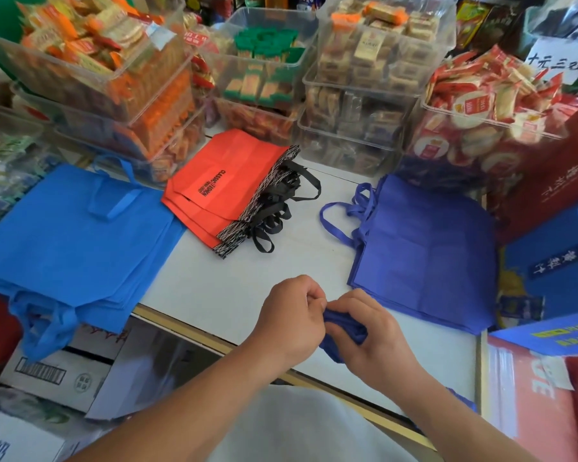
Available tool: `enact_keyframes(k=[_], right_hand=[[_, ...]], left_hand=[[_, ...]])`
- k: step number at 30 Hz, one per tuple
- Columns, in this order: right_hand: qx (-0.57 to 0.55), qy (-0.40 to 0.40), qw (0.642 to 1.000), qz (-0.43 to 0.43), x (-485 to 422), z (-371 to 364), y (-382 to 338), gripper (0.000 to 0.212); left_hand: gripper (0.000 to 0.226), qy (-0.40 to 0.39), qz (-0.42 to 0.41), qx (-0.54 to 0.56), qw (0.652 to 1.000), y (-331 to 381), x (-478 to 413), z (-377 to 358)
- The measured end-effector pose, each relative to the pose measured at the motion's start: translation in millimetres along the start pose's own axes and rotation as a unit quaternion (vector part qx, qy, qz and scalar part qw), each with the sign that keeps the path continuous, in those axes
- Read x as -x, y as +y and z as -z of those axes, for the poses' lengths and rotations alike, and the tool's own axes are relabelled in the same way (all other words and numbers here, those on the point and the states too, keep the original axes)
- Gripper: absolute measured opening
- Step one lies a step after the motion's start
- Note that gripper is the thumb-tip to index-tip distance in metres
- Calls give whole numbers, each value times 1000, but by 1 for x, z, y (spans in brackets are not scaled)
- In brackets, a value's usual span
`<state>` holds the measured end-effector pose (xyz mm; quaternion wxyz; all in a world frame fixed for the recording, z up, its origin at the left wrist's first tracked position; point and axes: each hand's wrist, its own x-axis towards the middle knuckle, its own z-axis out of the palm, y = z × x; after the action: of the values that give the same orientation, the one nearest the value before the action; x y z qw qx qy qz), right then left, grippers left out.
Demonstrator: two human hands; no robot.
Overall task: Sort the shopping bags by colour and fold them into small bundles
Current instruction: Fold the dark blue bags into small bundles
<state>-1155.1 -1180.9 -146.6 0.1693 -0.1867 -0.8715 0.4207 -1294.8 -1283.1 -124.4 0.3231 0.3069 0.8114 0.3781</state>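
Three piles of flat shopping bags lie on the white table (pixel 221 288): light blue bags (pixel 70 241) at the left, red bags with black handles (pixel 224 188) at the back middle, dark blue bags (pixel 427 255) at the right. Over the table's front edge, both hands hold a small folded dark blue bundle (pixel 344 331). My right hand (pixel 371 328) wraps around it with curled fingers. My left hand (pixel 294 318) pinches its upper end. Most of the bundle is hidden by the fingers.
Clear plastic bins of packaged snacks (pixel 354 95) stand stacked along the back of the table. Red and blue gift boxes (pixel 554 228) crowd the right side. Cardboard cartons (pixel 57 378) sit below the table at the left, under the hanging light blue handles.
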Motion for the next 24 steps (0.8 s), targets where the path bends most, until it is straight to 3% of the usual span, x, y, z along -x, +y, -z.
enact_keyframes(k=[5,7,12,18,24], right_hand=[[-94,-13,985,-145,-3,12,-7,36],[-116,-10,981,-158,0,16,-11,45],[6,64,998,-29,2,8,-4,27],[120,59,989,62,-1,-4,-5,19],[120,60,986,95,-8,-9,-10,18]], left_hand=[[11,19,-15,46,999,-7,4,2],[10,32,-3,91,995,-14,5,6],[11,31,13,112,993,-17,-1,5],[15,14,31,68,997,-15,-4,5],[15,23,-13,0,1000,-2,1,11]])
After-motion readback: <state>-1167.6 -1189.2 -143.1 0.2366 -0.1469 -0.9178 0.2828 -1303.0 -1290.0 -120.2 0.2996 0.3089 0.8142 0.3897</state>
